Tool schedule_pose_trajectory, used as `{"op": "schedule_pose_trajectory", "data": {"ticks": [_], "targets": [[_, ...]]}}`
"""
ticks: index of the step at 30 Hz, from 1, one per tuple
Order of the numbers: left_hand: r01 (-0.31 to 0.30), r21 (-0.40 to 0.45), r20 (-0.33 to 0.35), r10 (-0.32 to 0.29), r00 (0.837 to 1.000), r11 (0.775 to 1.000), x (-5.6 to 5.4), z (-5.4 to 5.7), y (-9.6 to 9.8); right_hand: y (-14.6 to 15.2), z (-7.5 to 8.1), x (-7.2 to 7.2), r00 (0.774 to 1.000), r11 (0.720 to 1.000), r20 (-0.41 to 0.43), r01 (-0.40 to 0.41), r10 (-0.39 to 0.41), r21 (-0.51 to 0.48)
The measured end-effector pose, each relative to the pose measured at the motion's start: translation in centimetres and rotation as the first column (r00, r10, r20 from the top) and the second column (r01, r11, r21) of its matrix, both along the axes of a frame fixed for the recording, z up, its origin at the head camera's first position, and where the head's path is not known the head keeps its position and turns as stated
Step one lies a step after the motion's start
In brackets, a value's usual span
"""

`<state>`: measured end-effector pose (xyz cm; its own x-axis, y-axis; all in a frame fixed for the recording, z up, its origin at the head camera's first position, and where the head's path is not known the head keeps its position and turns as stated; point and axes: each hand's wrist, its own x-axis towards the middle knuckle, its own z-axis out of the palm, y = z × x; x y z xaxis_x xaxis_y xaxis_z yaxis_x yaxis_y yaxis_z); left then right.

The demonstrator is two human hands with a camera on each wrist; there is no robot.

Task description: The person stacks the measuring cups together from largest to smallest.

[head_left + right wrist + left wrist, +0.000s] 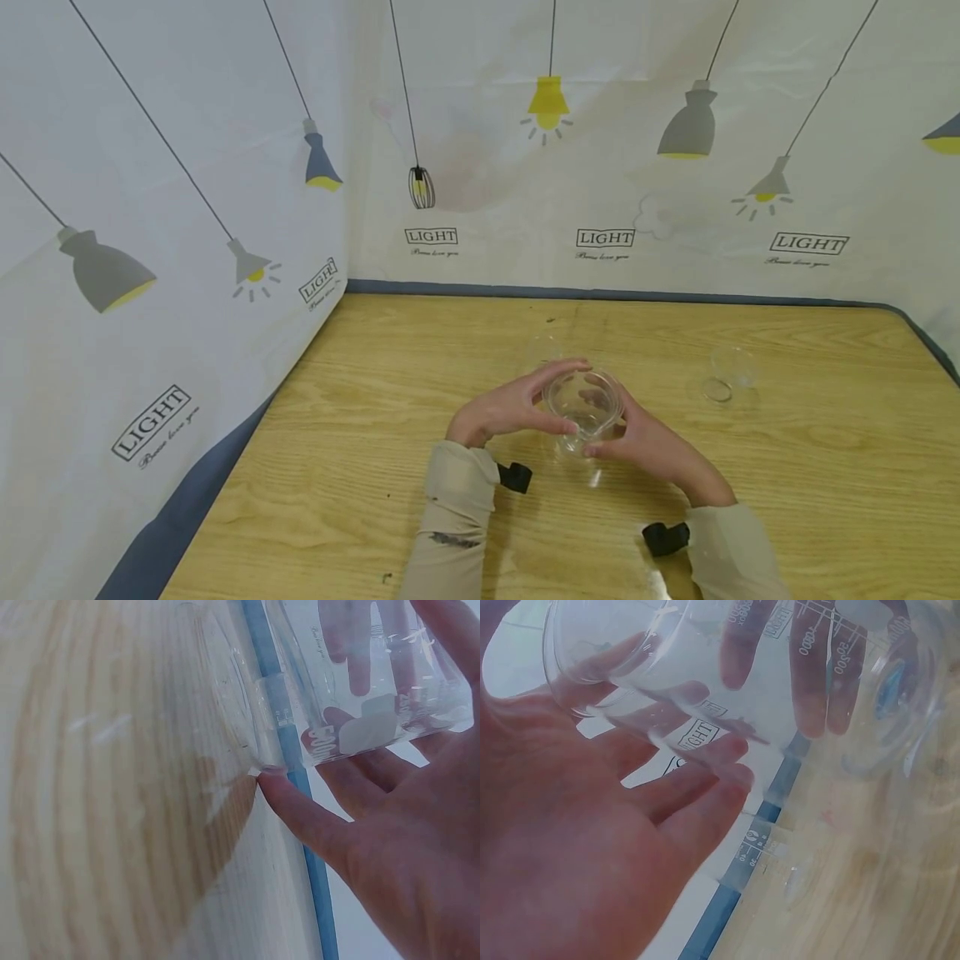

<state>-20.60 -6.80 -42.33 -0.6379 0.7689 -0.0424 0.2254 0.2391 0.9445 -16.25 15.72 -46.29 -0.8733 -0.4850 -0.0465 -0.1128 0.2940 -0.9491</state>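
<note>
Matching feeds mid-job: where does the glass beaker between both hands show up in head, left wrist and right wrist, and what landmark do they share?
Head: glass beaker right of and below centre.
Left wrist: glass beaker across the top.
Right wrist: glass beaker at upper right.
Shared landmark: the blue border strip.

Even, slightly dim light covers my table. White glare shines on it just to the near side of my beaker and left of my right sleeve; soft shadow lies right of my left sleeve. My 2 wrist views look hazy, my left hand blurred.
</note>
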Motion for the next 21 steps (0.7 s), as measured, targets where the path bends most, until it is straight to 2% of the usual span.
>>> {"op": "schedule_pose_trajectory", "data": {"ticks": [11, 21], "targets": [[0.001, -0.028, 0.016, 0.000, 1.000, 1.000, 0.16, 0.04, -0.32, 0.06, -0.25, -0.16, 1.000, 0.999, -0.013, -0.019, 0.019, -0.032], [0.018, -0.020, 0.014, -0.017, 1.000, 1.000, 0.02, -0.13, -0.40, 0.03, -0.05, -0.09, 1.000, 1.000, -0.005, -0.004, 0.004, -0.010]]}}
